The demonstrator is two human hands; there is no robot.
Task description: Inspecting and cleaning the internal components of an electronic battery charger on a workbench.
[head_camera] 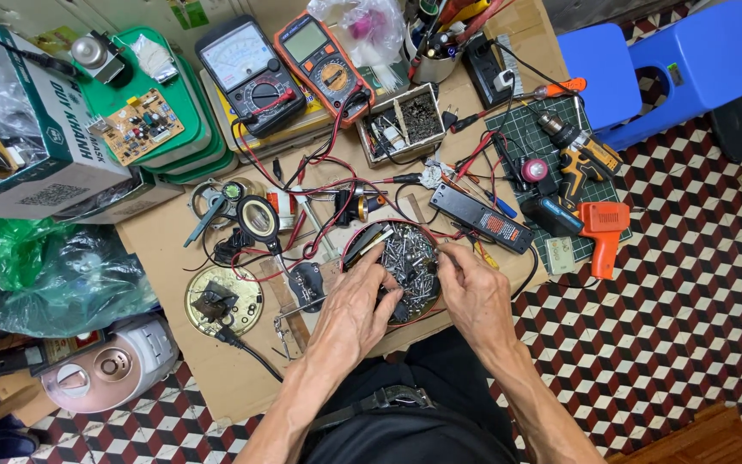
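Observation:
A round red-rimmed tin [347, 249] full of screws and small metal parts lies on a cardboard sheet on the floor. My left hand [355, 308] rests over the tin's near left side, fingers curled down among the screws. My right hand [472, 288] is at the tin's right rim, fingertips pinched at the screws there. Whether either hand holds a screw is hidden by the fingers. A black rectangular device [481, 218] lies just beyond my right hand.
Around the tin lie red and black test leads, a magnifier on a stand [259, 219], two multimeters [249, 73], a green tray with a circuit board [139, 125], a cordless drill [581, 155], an orange glue gun [605, 230], a blue stool [663, 64] and a rice cooker [109, 365].

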